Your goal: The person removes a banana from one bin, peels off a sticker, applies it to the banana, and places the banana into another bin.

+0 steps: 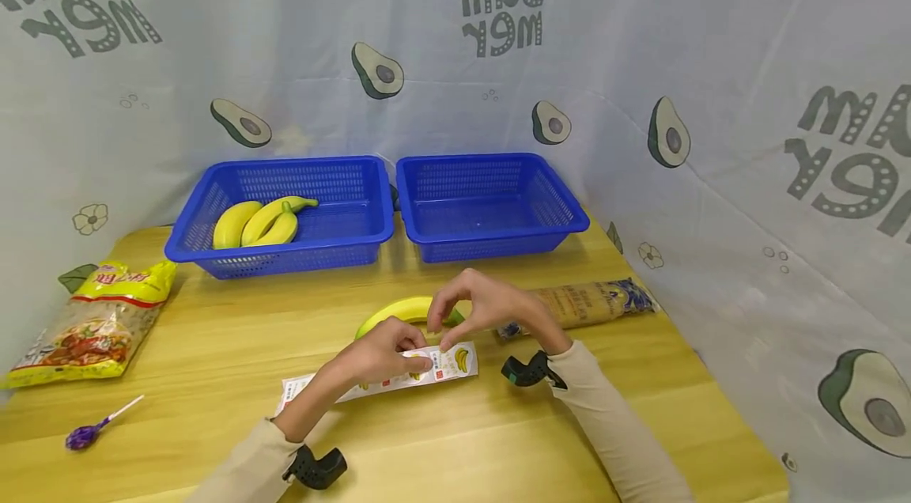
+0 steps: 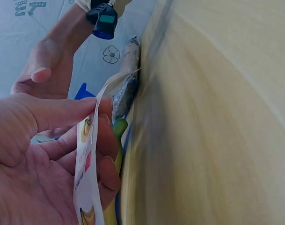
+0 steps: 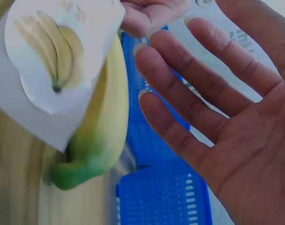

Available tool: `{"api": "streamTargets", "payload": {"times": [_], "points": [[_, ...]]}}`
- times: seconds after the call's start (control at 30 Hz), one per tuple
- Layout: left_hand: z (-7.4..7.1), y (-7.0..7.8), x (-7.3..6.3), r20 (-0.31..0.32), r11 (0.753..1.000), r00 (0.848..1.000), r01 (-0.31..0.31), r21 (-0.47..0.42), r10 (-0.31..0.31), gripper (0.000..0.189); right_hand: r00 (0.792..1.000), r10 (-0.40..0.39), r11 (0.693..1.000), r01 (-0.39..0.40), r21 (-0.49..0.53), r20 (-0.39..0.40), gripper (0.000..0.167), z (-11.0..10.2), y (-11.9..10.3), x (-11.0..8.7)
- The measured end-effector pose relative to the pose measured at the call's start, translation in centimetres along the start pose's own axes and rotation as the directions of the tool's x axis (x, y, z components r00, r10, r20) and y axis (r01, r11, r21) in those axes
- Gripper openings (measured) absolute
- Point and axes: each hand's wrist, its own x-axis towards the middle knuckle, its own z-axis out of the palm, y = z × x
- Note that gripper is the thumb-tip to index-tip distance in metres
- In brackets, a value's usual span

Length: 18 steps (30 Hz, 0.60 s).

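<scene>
My left hand [image 1: 376,353] pinches a white strip of banana stickers [image 1: 464,361] between thumb and fingers, holding it above the table. In the left wrist view, the strip [image 2: 89,164] stands on edge in that grip. Around the strip's right end hovers my right hand [image 1: 491,301], thumb close to the paper, fingers gently bent. The right wrist view shows its fingers [image 3: 179,93] spread apart and holding nothing, beside a sticker [image 3: 53,61] with a banana bunch printed on it. Just behind the strip lies a yellow banana [image 1: 398,310] with a green tip, partly hidden by both hands.
Two blue baskets stand at the back; the left basket [image 1: 342,242] contains three bananas [image 1: 266,222], the right basket [image 1: 491,246] shows a bare floor. A long tan package [image 1: 584,304] lies right, a yellow-topped food bag [image 1: 100,325] left. A purple lollipop [image 1: 84,436] is at front left.
</scene>
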Motion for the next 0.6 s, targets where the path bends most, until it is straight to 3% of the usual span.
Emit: {"api": "streamTargets", "payload": {"times": [0.17, 0.6], "points": [[0.16, 0.48, 0.02, -0.035, 0.999, 0.999, 0.022, -0.033, -0.024, 0.012, 0.996, 0.044, 0.998, -0.048, 0.049, 0.075, 0.025, 0.22, -0.39, 0.08], [-0.39, 0.35, 0.06, -0.035, 0.993, 0.999, 0.006, -0.115, -0.01, 0.013, 0.994, 0.079, 0.987, -0.089, 0.132, 0.078, 0.023, 0.24, -0.09, -0.17]]}}
